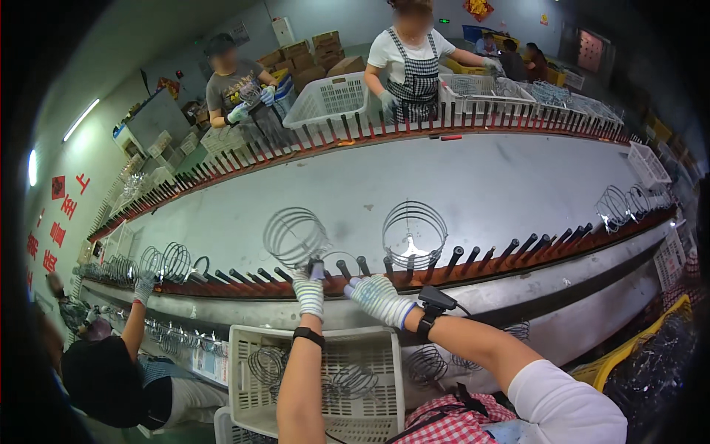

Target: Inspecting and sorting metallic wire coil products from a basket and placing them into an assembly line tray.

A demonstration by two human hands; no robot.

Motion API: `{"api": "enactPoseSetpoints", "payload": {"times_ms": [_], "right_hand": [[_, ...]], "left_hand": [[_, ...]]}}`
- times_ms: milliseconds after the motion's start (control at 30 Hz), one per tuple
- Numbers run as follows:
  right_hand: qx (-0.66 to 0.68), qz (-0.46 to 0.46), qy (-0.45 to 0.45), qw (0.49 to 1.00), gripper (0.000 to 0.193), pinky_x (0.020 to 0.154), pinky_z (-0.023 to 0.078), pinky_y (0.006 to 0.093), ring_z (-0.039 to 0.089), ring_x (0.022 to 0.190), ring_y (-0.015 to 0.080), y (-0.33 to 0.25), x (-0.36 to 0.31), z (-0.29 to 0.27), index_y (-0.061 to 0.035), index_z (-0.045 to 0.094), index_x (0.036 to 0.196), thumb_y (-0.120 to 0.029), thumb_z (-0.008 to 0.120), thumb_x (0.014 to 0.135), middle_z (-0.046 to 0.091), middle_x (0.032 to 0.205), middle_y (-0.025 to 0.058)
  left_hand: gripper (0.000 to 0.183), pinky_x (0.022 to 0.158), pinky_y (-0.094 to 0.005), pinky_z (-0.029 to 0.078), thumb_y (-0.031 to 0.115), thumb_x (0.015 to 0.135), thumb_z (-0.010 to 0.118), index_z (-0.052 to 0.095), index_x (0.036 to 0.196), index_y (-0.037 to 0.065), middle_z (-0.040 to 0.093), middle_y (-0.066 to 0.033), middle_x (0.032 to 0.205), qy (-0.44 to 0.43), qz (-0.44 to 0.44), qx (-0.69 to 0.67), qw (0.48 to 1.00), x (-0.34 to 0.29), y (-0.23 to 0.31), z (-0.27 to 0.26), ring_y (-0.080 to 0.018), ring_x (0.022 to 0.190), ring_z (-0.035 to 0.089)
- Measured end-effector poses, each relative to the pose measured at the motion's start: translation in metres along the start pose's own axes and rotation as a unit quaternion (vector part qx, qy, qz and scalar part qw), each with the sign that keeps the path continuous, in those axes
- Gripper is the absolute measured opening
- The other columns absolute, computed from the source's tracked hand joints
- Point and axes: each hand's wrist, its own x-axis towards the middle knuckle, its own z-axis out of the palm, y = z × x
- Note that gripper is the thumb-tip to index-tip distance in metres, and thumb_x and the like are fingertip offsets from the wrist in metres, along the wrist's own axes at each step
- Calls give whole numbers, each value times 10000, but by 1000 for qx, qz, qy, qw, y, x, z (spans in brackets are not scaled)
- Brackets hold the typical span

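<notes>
My left hand (309, 294), in a striped knit glove, is closed at the foot of a round wire coil (294, 231), around a dark end piece (316, 269). The coil's loops lean up and left over the table. My right hand (381, 300), in a matching glove, rests at the table's front rail with its fingers together, pointing left. It is beside a black peg (362, 265); whatever its fingers hold is hidden. Just beyond it, a second wire coil (414, 231) stands upright at the row of pegs. A thin curved wire (344, 257) shows between my hands.
Below my arms sits a white plastic crate (240, 374) with wire coils inside. Black pegs line both long edges of the grey metal table (473, 185). A co-worker (111, 370) reaches to the rail at left; two people (414, 70) stand across. A yellow crate (592, 370) is at right.
</notes>
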Motion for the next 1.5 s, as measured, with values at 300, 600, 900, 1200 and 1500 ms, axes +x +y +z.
{"api": "enactPoseSetpoints", "payload": {"times_ms": [300, 600, 900, 1200, 1500], "right_hand": [[-14, -52, 60, 997, 83, 560, 483, 333, 600, 704, 203, 3, -11, -37, -86, 533, 837, -118, 514, 763, 550, 789, 69], [152, -187, 29, 970, 269, 493, 427, 324, 524, 600, 192, 18, -197, -116, -129, 518, 987, -175, 523, 722, 475, 715, 24], [242, 219, -14, 945, 204, 575, 439, 400, 552, 656, 306, 42, -362, -122, -111, 590, 942, -212, 593, 765, 536, 738, 106], [141, 265, -97, 949, 208, 616, 457, 411, 559, 698, 308, 90, -442, -67, -101, 582, 951, -196, 570, 767, 542, 816, 112], [213, 258, -64, 940, 293, 708, 466, 415, 566, 790, 347, 105, -405, -85, -76, 515, 1097, -202, 499, 833, 555, 881, 169]], "left_hand": [[149, 656, -214, 463, 113, 855, 586, 585, 984, 39, 608, -34, 906, 15, 39, -33, 999, 13, 79, -17, -99, 725, 553], [148, 729, -242, 459, -17, 860, 489, 565, 983, 16, 601, -58, 941, 12, 43, 35, 998, -6, -8, -1, -128, 796, 547], [315, 749, -332, 463, 179, 841, 574, 558, 1072, -35, 635, -176, 955, 82, -4, 436, 896, -5, 10, -8, -230, 789, 599], [140, 648, -295, 470, 148, 789, 607, 645, 850, 27, 632, -79, 738, -194, -99, 286, 933, -230, 111, 85, -157, 658, 565], [341, 786, -366, 461, 322, 777, 607, 636, 989, 56, 627, -190, 952, -355, -266, 521, 729, -305, 0, 54, -339, 919, 594]]}}
